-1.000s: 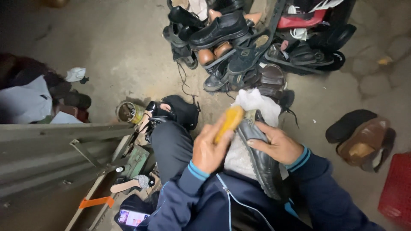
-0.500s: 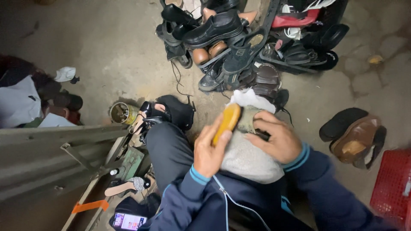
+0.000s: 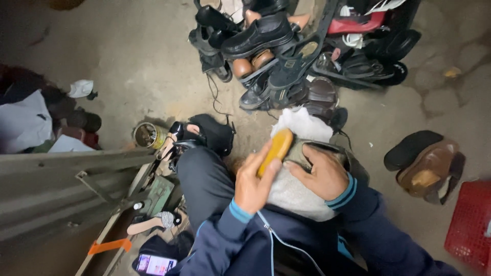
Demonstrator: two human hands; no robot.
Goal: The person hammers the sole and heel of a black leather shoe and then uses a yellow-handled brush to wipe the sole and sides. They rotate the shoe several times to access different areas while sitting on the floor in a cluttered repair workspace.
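My left hand (image 3: 252, 183) is closed around a yellow-orange wooden brush (image 3: 276, 145), which points up and away over my lap. My right hand (image 3: 320, 174) presses down on a grey cloth (image 3: 289, 192) that lies over my knee. A dark shoe (image 3: 341, 153) is wrapped in that cloth, and only its edge shows beside my right fingers. A white rag (image 3: 303, 124) sticks out just beyond the brush. Both my sleeves are navy with blue cuffs.
A heap of dark shoes and sandals (image 3: 266, 38) lies on the concrete floor ahead. At the right are a brown shoe (image 3: 430, 168), a black sole (image 3: 410, 148) and a red crate (image 3: 469, 221). A tin can (image 3: 146, 135), a grey metal panel (image 3: 48, 186) and a phone (image 3: 155, 263) are at the left.
The dark shoe, plainly visible on my lap a second ago, is now mostly covered by the grey cloth under my right hand. The brush has shifted slightly along it.
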